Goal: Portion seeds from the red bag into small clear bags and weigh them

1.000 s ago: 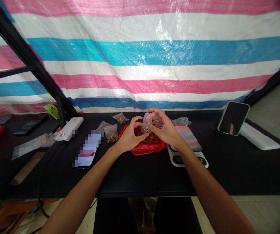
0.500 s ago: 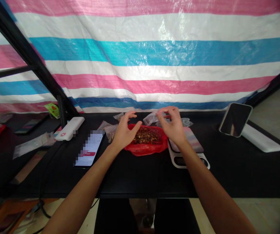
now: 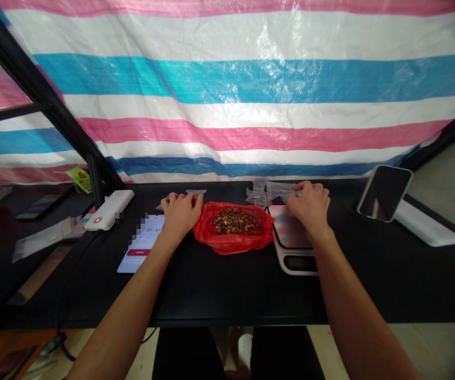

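A red plastic bag lies open on the black table, with brown seeds or nuts inside. Beside its left edge is my left hand, fingers bent down over small clear bags; what its fingertips hold, if anything, is hidden. My right hand is above the back right part of a white kitchen scale. Its fingers are pressed together at a clear plastic bag behind the scale. More clear plastic lies crumpled behind the red bag.
On the left are a lit phone, a white power bank and a flat clear bag. A dark-screened phone leans by a white object at the right. Striped sheeting hangs behind the table.
My hands have moved apart from above the red bag, the left one to small bags at its left, the right one to clear plastic behind the scale. That plastic has shifted right.
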Available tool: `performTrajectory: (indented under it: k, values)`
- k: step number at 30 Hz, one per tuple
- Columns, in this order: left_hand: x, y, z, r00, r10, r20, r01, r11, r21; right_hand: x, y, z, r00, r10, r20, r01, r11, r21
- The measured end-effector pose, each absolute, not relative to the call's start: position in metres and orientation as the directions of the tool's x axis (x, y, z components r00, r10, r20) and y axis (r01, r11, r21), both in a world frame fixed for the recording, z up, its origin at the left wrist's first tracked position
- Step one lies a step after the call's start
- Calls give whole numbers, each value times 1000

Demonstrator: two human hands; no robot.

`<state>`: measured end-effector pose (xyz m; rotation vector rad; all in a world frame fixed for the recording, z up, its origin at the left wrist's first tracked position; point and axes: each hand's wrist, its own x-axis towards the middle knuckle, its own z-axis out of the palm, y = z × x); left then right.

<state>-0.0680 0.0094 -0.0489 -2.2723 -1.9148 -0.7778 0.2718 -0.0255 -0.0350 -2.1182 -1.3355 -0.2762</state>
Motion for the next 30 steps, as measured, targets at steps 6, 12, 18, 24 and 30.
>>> performTrajectory:
  k: [6,12,18,24,30]
  values:
    - [-71,16,-43,76,919,386,897,-232,376,258,-25,-22,425,633,647,892,-171,-419]
    - [-62,6,-23,273,730,626,677,-609,414,212,-33,-12,-97,743,663,764,482,-429]
    - [-48,-8,-20,477,619,624,575,-756,312,179,-41,-19,-195,842,503,718,472,-511]
    - [-37,-16,-25,501,650,572,585,-741,330,179,-41,-17,-138,900,414,704,383,-598]
    - [-23,-22,-26,457,786,416,529,-616,583,172,-42,-20,-231,891,390,706,429,-563]
